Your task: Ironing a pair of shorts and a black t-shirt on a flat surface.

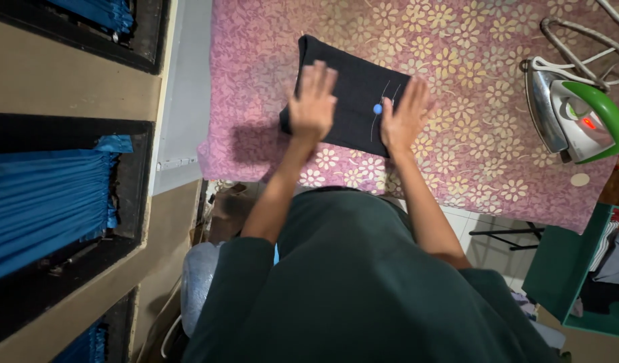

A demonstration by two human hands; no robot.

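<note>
Along the left edge, blue pleated curtains [44,202] are hanging inside dark frames set in a tan wall [67,81]; the upper curtain is cut off by the top of the view, and the lowest one is showing only a sliver at the bottom corner. Just right of the wall, a pale board [185,101] is running down beside the ironing surface, its lower end hard to make out.

The pink flowered cover [484,154] is spreading across the upper middle, its far side running out of view at the top. On its near left part the folded dark garment [353,74] is lying flat and slightly turned, with thin pale stitching lines and a small blue dot near its right edge. The left hand [313,101] is pressing flat on the garment's left half, fingers spread wide and holding nothing. The right hand [405,114] is lying open with splayed fingers over the garment's right edge, partly on the cover, hiding that corner of the cloth; it is gripping nothing either. Both forearms are leading down to a dark green shirt [363,289], which is blocking most of the floor below.

Further right, a green and white iron [575,114] is resting on its side on the cover, well apart from the hands, its cord [591,37] looping off the top edge. In the bottom right corner, a green shelf [558,269] holding folded clothes is being cut off by the frame.
</note>
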